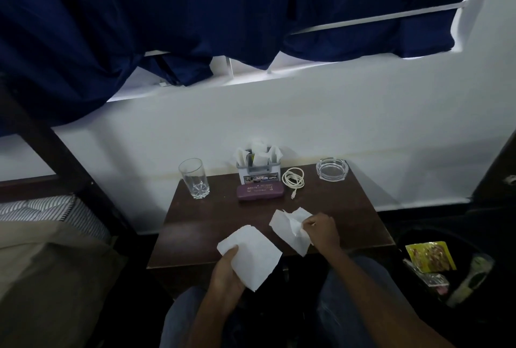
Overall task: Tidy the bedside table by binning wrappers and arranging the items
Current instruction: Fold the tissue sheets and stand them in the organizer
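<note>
A dark blue curtain [167, 26] hangs across the top of the view, sagging over a white window ledge [251, 75]. Below it the white wall [279, 124] runs behind a dark wooden bench [195, 225]. To the left lies a bed [50, 250] with striped bedding and a beige cover. To the right, on the floor, sits a dark bin [405, 239] holding a yellow wrapper [430, 259] and other packets.

The person sits facing the bench, knees in blue jeans [360, 278] below its near edge. The left hand [226, 272] holds a flat white paper sheet [251, 252] over the bench's front edge — its fingers are wrapped under the sheet, thumb on top. The right hand [321, 232] pinches a crumpled white paper [290, 229] just above the bench, fingers pressed together on its right side.

Along the back of the bench, from left to right: an empty clear drinking glass [194, 179], a grey holder [258, 170] stuffed with white tissues — set against the wall — a coiled white cable [293, 179], and a clear glass ashtray [332, 169]. A purple glasses case [261, 192] lies just in front of the holder, beside the cable.
</note>
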`<state>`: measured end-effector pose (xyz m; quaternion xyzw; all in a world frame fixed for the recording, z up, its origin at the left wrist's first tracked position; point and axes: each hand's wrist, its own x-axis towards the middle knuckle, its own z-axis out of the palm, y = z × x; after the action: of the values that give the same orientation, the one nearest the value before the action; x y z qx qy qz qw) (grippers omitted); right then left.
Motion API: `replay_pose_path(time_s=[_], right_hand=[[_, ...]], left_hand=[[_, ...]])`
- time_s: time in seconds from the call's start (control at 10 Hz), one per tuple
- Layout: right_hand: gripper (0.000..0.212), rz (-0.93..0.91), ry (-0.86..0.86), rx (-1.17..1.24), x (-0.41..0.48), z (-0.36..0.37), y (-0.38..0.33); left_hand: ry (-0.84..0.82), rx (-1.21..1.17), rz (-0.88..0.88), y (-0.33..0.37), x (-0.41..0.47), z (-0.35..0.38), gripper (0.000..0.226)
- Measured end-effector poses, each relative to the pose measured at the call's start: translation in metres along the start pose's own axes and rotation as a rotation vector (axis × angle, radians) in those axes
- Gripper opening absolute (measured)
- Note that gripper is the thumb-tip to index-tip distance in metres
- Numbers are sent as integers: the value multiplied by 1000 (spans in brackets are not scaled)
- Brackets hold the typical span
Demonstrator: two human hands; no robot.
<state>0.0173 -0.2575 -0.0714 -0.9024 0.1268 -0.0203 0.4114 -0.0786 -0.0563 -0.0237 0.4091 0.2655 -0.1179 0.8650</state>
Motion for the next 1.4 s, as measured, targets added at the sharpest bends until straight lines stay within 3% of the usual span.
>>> replay_pose_path(time_s=[0.5, 0.6, 0.8, 0.9, 1.0, 1.1, 1.2, 1.3, 1.4], right_hand=[[15, 56, 105, 162, -3, -3, -7], [11, 68, 147, 302, -8, -13, -15], [9, -191, 166, 481, -52, -20, -46], [11, -417, 172, 339, -80, -3, -62], [12, -553, 159, 27, -101, 16, -66], [17, -633, 162, -135, -109, 28, -62], [12, -624, 156, -118, -111, 35, -61], [8, -602, 134, -111, -112, 38, -59], [11, -619, 93, -67, -112, 36, -59]], left_hand=[[86, -54, -18, -1, 3, 5, 42], [127, 2, 35, 1, 5, 6, 22], [115, 12, 32, 0, 3, 14, 43], [62, -22, -32, 1, -3, 19, 44], [-9, -49, -88, 1, -11, 23, 50], [-150, -77, -111, 6, -15, 16, 61], [-249, -120, -100, 3, -7, 9, 76], [-239, -86, -89, 2, -5, 7, 71], [-157, 6, -85, 2, -8, 14, 47]])
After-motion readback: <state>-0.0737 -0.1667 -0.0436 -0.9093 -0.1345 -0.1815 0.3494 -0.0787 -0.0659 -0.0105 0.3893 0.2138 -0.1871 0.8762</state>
